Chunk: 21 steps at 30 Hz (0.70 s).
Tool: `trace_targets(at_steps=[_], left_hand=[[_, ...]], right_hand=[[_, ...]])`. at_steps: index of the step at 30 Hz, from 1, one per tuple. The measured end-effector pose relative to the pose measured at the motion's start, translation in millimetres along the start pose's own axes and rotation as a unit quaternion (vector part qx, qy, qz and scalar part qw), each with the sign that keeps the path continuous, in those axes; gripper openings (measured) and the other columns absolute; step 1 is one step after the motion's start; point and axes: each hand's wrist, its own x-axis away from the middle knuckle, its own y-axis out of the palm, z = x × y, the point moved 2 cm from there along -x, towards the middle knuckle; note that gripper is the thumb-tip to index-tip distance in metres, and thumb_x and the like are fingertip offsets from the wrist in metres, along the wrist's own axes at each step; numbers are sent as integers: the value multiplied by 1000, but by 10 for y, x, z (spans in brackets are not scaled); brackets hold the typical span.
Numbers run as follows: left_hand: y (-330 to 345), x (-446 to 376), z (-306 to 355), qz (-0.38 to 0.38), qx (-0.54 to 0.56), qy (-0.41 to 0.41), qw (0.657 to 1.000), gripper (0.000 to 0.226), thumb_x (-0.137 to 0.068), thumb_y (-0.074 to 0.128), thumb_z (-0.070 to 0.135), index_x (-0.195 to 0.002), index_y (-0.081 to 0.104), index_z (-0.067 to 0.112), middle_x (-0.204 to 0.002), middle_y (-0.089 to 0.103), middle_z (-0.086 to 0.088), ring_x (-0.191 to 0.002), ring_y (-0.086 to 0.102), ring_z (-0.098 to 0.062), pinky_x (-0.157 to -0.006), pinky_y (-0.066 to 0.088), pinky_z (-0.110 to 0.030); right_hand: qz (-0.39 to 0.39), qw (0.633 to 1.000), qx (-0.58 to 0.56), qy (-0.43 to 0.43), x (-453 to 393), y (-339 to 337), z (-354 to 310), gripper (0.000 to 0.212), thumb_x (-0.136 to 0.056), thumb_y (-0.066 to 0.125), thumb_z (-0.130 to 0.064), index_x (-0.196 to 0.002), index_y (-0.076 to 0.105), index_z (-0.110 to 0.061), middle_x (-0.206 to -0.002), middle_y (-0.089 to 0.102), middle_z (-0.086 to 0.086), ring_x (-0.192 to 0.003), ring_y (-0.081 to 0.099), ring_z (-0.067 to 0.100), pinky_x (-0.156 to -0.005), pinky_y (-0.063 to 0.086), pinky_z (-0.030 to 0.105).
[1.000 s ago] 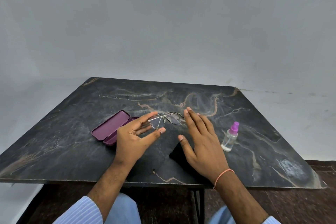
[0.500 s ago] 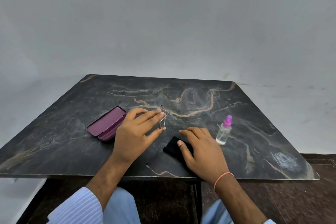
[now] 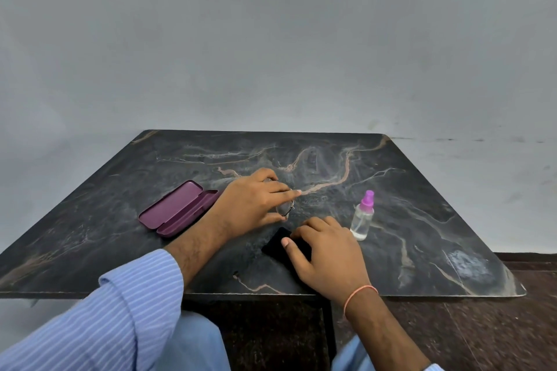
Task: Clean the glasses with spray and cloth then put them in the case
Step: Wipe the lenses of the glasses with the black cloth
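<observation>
My left hand (image 3: 256,203) is closed over the thin-framed glasses (image 3: 286,211), mostly hiding them; only a lens edge and hinge show under my fingers, low over the table. My right hand (image 3: 327,253) lies palm down on the black cloth (image 3: 275,245), thumb and fingers pressing it near the table's front edge. The purple case (image 3: 174,209) lies open just left of my left wrist. A small clear spray bottle (image 3: 362,217) with a pink-purple cap stands upright right of my right hand.
The dark marble table (image 3: 422,190) has its front edge close to my body and its right corner at the lower right. A plain grey wall stands behind it. My blue striped sleeve (image 3: 120,325) crosses the lower left.
My left hand folded the glasses, turned them and brought them down toward the table. My right hand left the glasses and settled on the black cloth. The camera view shifted slightly.
</observation>
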Motion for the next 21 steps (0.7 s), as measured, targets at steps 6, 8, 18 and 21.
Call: trace_targets(at_steps=[6,8,18,21], left_hand=[[209,-303,-88,-155,72,6,985,70,-96,77,62,-159,62,33,-133,78,6,-129,65,-22,-102,55,-44],[266,-376,-121,-171,84,-7,982,74,-94,76,67,-159,61,36,-132,78,9,-127,67,-19,-104,52,-43],[449,-310,-227,-199,198,-149,948,100,-77,91,68,-165,50,43,-133,79,22,-128,68,-8,-107,54,-36],[454,-251,-236,-196,213,-171,942,110,-76,92,69,-170,42,39,-141,75,23,-137,65,-8,-113,51,-35]], right_hand=[[-11,1000,-16,14,-12,-18,27,54,-93,46,-75,-110,79,-35,-102,71,-15,-100,63,16,-81,54,41],[-12,1000,-16,17,-15,-22,27,56,-91,47,-76,-112,80,-35,-101,70,-14,-101,64,17,-80,53,40],[-54,996,-49,45,-60,-34,63,68,-81,46,-85,-120,77,-38,-104,65,-16,-108,61,14,-87,51,38],[-65,995,-65,46,-72,-30,82,65,-79,48,-84,-118,76,-39,-102,63,-18,-107,60,12,-89,51,38]])
